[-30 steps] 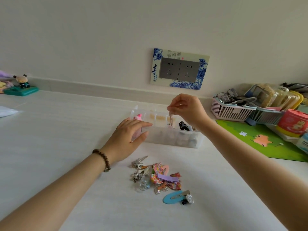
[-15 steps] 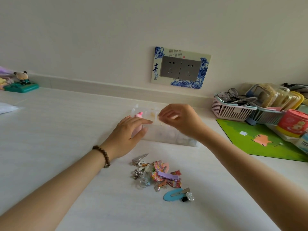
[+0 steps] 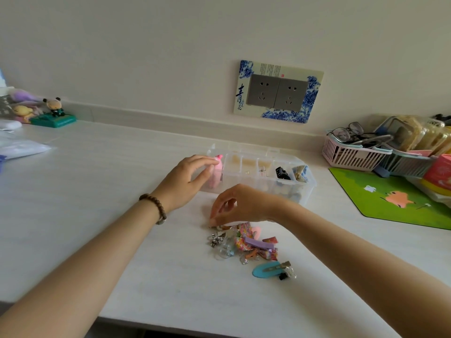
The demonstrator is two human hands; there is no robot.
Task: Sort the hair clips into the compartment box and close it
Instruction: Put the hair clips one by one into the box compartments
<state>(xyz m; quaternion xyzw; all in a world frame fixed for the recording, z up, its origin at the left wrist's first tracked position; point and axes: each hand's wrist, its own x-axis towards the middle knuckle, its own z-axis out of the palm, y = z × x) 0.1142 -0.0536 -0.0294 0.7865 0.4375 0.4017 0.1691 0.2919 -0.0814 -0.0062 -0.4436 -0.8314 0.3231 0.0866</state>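
Observation:
The clear compartment box (image 3: 256, 185) stands open on the white table, with a pink item (image 3: 218, 170) in its left cell and a black clip (image 3: 281, 173) further right. My left hand (image 3: 185, 181) grips the box's left end. A pile of hair clips (image 3: 249, 242) lies in front of the box, a teal clip (image 3: 264, 270) at its near edge. My right hand (image 3: 241, 206) reaches down to the pile's far left corner, its fingertips pinched on a silver hair clip (image 3: 220, 227) that still lies on the table.
A pink basket (image 3: 351, 154) with glasses and more baskets stand at the right, behind a green mat (image 3: 395, 198). Small figurines (image 3: 52, 113) and a plastic bag (image 3: 17, 147) lie far left. A wall socket (image 3: 278, 92) is behind the box. The table's front edge runs near me.
My right hand dropped a clip into the box, then came down and toward me to the pile's corner. My left hand stayed on the box's left end.

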